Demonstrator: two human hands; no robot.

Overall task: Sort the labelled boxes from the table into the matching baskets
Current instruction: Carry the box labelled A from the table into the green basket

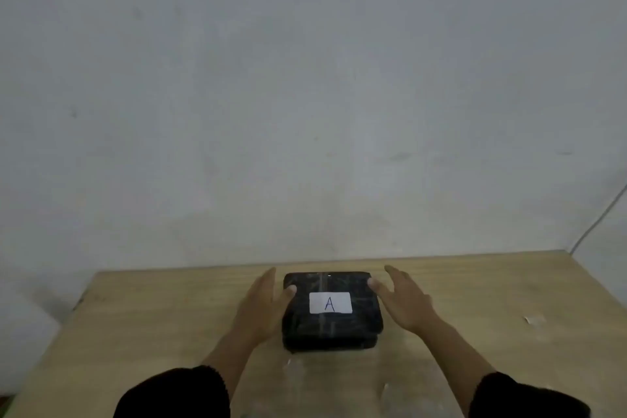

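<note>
A black box [330, 326] wrapped in shiny film lies on the wooden table [152, 322], near the far edge. A white label [330, 302] on its top bears a handwritten letter A. My left hand [261, 302] is against the box's left side with its thumb resting on the top edge. My right hand [403, 299] is at the box's right side, thumb touching the top corner, fingers spread and pointing away. The box rests flat on the table. No basket is in view.
A plain grey wall [305, 95] rises right behind the table. A thin cable [597, 217] runs down the wall at the right. Small white scraps [529, 320] lie on the table's right part. Both forearms end in dark sleeves.
</note>
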